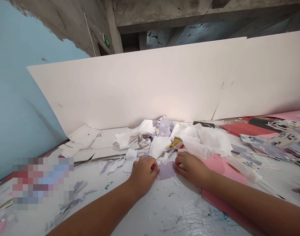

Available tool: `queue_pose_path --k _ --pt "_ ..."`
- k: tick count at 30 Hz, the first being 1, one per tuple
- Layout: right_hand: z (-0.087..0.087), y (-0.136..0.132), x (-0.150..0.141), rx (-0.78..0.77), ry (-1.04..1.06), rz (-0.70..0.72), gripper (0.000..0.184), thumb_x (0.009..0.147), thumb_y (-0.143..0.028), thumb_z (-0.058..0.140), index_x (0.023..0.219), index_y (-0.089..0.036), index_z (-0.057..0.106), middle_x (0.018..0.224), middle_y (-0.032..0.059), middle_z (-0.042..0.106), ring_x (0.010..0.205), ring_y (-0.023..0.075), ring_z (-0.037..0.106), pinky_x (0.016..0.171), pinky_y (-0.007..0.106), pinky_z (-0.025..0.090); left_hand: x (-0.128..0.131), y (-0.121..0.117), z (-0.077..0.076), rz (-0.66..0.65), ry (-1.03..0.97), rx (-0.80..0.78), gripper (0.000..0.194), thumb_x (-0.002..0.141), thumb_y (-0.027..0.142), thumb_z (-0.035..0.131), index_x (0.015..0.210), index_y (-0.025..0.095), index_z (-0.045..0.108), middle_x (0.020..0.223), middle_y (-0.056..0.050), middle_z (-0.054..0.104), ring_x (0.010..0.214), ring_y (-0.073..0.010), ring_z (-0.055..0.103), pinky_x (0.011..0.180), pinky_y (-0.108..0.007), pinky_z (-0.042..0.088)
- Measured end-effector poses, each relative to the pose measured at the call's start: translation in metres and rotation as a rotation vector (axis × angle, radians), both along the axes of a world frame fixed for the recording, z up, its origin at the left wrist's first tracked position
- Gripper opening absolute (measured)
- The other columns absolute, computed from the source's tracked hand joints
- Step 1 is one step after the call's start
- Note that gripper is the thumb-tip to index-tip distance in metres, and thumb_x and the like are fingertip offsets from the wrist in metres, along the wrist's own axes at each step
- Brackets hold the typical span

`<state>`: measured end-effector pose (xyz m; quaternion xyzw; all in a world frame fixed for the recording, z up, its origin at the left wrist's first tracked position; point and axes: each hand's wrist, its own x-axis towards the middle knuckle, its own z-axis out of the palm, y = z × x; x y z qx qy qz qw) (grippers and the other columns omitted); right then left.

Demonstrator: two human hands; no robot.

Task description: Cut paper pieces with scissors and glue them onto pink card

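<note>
My left hand [143, 175] and my right hand [191, 168] lie close together on the white work table [162, 213], fingers curled. Between them is a small lilac fabric piece [166, 170] with a white flower print, its left and right edges under my fingertips. Just beyond it rises a loose heap of white fabric scraps [201, 139], with a yellow-handled tool [176, 142] partly buried in it. A pink board [220, 167] lies under my right forearm and extends to the right.
Stacked printed fabric pieces [270, 144], a red sheet [245, 128] and a translucent plastic bottle [245, 171] lie to the right. White paper sheets [91, 141] lie to the left. A tall white board [150, 85] forms the table's far side, and a blurred patch [42, 183] covers the front left.
</note>
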<state>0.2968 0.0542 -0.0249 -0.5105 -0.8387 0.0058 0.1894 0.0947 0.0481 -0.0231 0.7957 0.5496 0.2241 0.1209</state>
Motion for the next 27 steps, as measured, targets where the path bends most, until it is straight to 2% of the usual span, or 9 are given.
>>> queue_pose_path --k 18,27 --pt "0.0007 0.0001 -0.0013 -0.010 -0.005 -0.010 0.018 0.079 -0.024 0.046 0.065 -0.018 0.056 0.074 0.0053 0.058 0.074 0.0188 0.052 0.063 0.028 0.038 0.0013 0.0013 -0.0038 0.020 0.016 0.040 0.011 0.074 0.024 0.046 0.065 0.021 0.050 0.069 0.002 0.058 0.078 -0.0174 0.049 0.071 -0.031 0.029" --pt "-0.0012 0.0008 0.0017 0.002 0.063 -0.074 0.012 0.074 -0.020 0.047 0.065 -0.019 0.055 0.073 0.0043 0.058 0.074 0.0191 0.053 0.063 0.028 0.039 -0.0023 0.0039 -0.0040 0.012 0.001 0.012 0.011 0.076 0.026 0.047 0.069 0.022 0.054 0.074 0.002 0.059 0.082 -0.0177 0.048 0.072 -0.032 0.029"
